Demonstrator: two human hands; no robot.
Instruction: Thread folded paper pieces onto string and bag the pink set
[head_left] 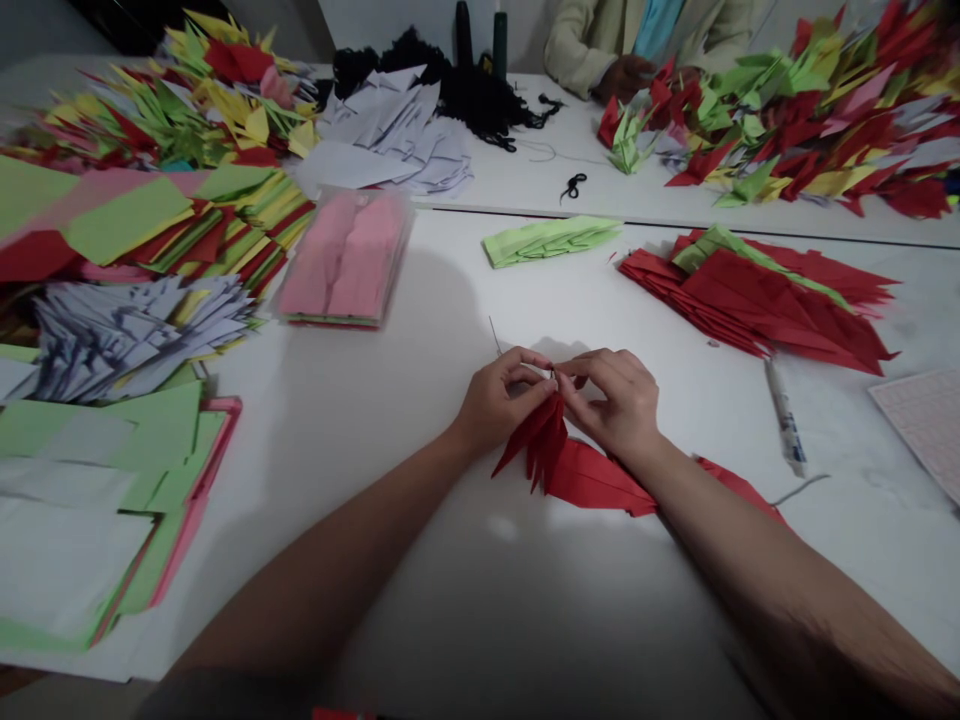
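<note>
My left hand point(501, 398) and my right hand point(619, 400) meet at the middle of the white table point(420, 560), fingertips pinched together on the top of a bunch of folded red paper pieces point(544, 445). A thin needle or wire point(496, 336) sticks up and away from my left fingers. More folded red paper point(600, 482) lies flat under my right wrist and trails to the right below my forearm. Both hands are closed on the red bunch.
A stack of folded red pieces point(780, 305) and a light green stack point(547, 240) lie beyond my hands. A pen point(784, 415) is at right. Pink paper in a clear sleeve point(346, 258), coloured paper sheets point(112, 470) and folded piles fill the left. Another person's hand point(622, 75) rests at the far side.
</note>
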